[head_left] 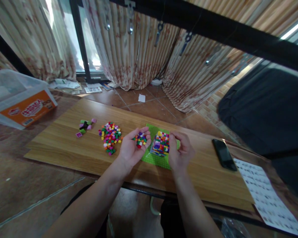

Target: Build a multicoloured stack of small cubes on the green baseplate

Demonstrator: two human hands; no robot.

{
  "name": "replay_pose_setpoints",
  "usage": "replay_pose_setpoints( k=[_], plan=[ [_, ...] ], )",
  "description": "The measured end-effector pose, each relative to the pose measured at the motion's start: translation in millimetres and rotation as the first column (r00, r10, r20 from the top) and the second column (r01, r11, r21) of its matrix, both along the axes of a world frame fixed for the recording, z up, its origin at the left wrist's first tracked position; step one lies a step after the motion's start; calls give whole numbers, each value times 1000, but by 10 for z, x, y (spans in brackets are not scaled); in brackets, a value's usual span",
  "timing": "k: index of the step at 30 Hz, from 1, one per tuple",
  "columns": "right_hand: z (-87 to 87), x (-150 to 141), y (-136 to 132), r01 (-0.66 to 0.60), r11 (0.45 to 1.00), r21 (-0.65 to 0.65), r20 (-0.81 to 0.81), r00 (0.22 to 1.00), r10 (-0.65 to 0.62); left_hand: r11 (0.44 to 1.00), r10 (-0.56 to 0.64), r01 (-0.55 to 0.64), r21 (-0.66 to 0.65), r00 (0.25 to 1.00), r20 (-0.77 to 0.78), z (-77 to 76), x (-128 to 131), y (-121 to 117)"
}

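My left hand is turned palm up and cupped around a handful of small colourful toy bricks. Just right of it, a block built of many-coloured bricks stands on a green baseplate. At the block's right side is my right hand, its thumb and fingers pinched together. Whatever is between those fingertips is hidden or too small to make out. To the left of my left hand, a pile of loose small bricks lies on the wooden table.
Farther left is a small group of larger pink, green and dark bricks. A clear plastic box with an orange label stands beyond the table's left end. On the right lie a black phone and a printed sheet.
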State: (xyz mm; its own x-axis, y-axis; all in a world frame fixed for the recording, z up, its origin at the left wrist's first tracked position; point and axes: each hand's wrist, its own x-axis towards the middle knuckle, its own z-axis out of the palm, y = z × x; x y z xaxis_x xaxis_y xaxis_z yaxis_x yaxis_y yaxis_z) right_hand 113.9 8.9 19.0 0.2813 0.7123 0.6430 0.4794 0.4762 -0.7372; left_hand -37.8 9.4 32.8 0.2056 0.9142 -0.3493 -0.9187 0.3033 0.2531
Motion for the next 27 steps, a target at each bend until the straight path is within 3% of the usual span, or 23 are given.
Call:
replay_pose_setpoints(
  k=[2, 5, 7, 13, 20, 27],
  plan=[
    [45, -85, -101, -99, 995, 32, 144, 985, 93, 999, 36, -36, 4, 999, 15, 16, 10, -3],
    [63, -221, -212, -290, 956, -33, 324, 902, 285, 999, 16, -16, 35, 1000, 11, 34, 23, -21],
    [56, -286, -247, -333, 940, -75, 377, 863, 336, 999, -4, 4, 51, 1000, -1, 43, 24, -34],
    [56, -359, -264, -272, 946, -178, 454, 830, 324, 997, 0, 5, 82, 998, -59, 42, 19, -50],
    [47, -394, -279, -206, 958, -199, 487, 827, 280, 992, 5, 11, 125, 991, -134, 43, 43, -76],
    [83, -351, -281, -268, 950, -158, 319, 897, 307, 1000, 3, 0, 31, 996, -85, -4, 46, -41]
  ],
)
